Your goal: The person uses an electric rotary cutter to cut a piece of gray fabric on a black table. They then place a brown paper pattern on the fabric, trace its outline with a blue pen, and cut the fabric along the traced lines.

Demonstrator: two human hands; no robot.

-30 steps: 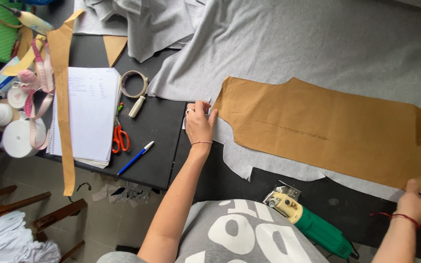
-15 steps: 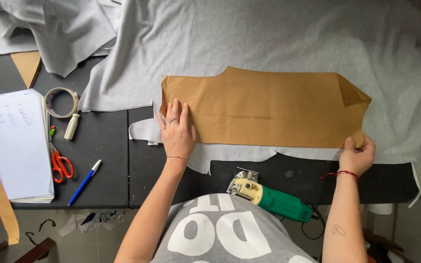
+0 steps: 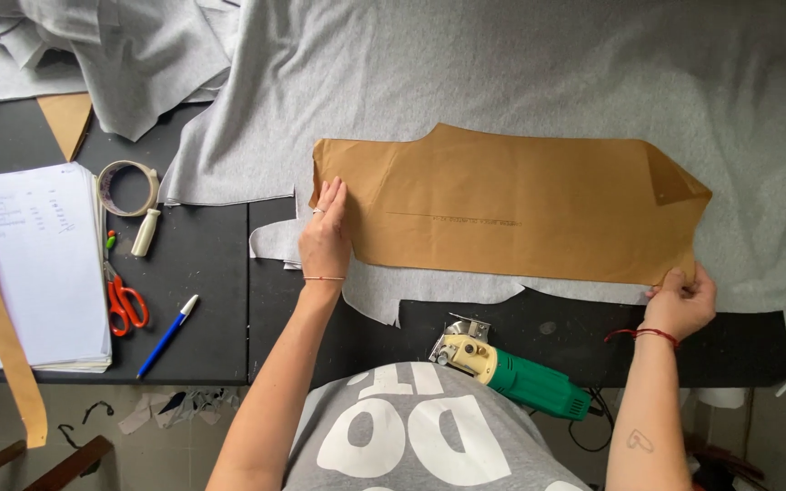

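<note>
Head view: left hand lies flat, fingers spread, on the near-left end of the brown paper pattern spread over grey fabric; right hand pinches its near-right corner. A one-sided tug could skew the pattern or ruck the fabric. The green electric cutter sits at the table edge, where an elbow might knock it.

The person wears a grey short-sleeved T-shirt with large white block letters across the chest. Both forearms are bare. The left hand has a ring on one finger and a thin bracelet at the wrist. The right hand has a red string bracelet at its wrist, and a small outlined heart tattoo marks that forearm.
</note>
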